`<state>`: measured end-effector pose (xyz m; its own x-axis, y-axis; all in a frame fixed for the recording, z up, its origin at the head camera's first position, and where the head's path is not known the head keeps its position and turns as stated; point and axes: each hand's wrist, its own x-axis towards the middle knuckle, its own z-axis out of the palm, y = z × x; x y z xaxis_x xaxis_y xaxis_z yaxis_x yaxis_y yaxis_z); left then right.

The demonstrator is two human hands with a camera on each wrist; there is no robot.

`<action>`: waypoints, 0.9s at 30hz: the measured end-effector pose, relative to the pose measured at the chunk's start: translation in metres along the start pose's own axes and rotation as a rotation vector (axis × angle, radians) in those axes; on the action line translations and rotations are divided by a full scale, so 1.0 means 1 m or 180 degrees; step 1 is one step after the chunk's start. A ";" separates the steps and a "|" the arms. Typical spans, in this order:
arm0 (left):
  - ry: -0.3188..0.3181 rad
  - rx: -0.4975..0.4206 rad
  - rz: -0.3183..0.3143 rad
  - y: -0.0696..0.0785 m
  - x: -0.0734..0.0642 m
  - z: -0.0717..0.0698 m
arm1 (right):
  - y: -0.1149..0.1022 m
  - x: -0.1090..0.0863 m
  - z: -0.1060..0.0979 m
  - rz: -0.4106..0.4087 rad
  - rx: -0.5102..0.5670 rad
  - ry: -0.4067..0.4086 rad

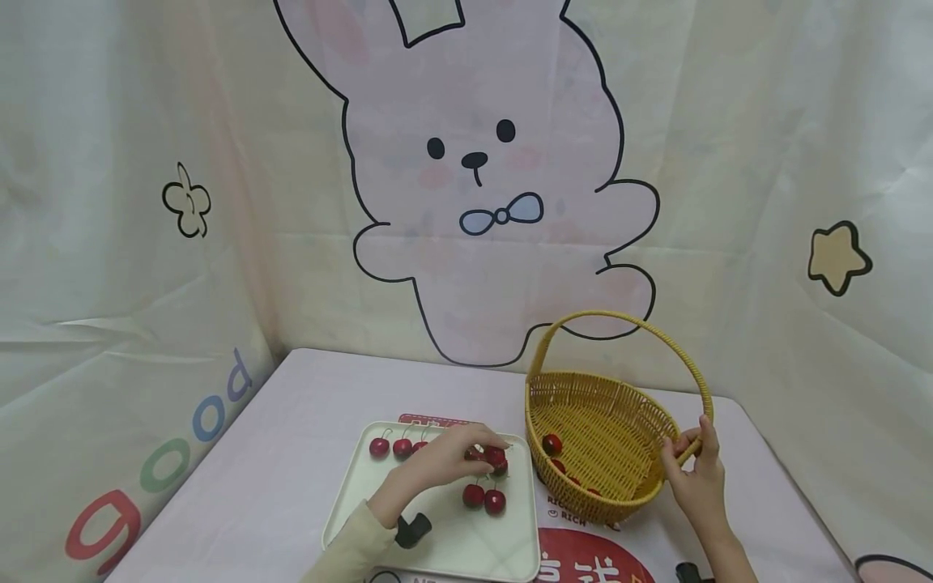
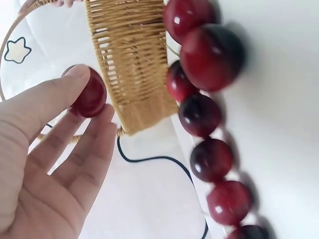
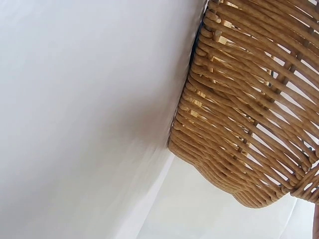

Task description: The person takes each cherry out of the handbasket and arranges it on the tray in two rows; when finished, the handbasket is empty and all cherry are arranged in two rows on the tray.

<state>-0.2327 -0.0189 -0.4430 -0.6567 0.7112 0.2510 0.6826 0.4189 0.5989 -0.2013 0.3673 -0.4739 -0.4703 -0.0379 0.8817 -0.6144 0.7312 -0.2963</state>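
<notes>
My left hand (image 1: 445, 455) reaches over a white tray (image 1: 455, 546), pinching a dark red cherry (image 2: 92, 94) between thumb and fingertips. Several more cherries (image 1: 402, 448) lie along the tray's far side, some partly hidden behind that hand. Nearer its right side sits a pair of cherries (image 1: 484, 499). To the right of the tray stands a yellow woven basket (image 1: 608, 433) with a tall arched handle; several cherries (image 1: 551, 444) rest inside at its left. My right hand (image 1: 698, 478) grips the basket's right rim at the foot of the handle.
Everything stands on a table with a pale cloth (image 1: 240, 486). A red printed patch (image 1: 594, 557) shows between tray and basket. Behind the table hangs a curtain (image 1: 503, 283) with a bunny drawing, close behind the basket handle.
</notes>
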 end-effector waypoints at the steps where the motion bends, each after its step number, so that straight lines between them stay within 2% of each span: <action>1: -0.0019 0.0048 0.0003 -0.001 -0.003 -0.001 | 0.000 0.000 0.000 -0.0002 0.0001 -0.0008; 9: -0.0082 0.0340 -0.0034 -0.009 -0.026 -0.007 | -0.001 0.001 -0.001 0.0013 -0.0048 -0.0073; 17: -0.0193 0.0586 -0.0086 -0.021 -0.042 -0.009 | -0.001 0.002 0.000 0.0008 -0.0026 -0.0075; 27: -0.0342 0.0491 -0.0288 -0.025 -0.051 -0.006 | -0.002 0.002 -0.001 0.0047 -0.0020 -0.0078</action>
<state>-0.2186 -0.0690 -0.4658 -0.6851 0.7195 0.1141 0.6690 0.5594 0.4895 -0.1997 0.3665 -0.4713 -0.4946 -0.0436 0.8680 -0.6034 0.7361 -0.3068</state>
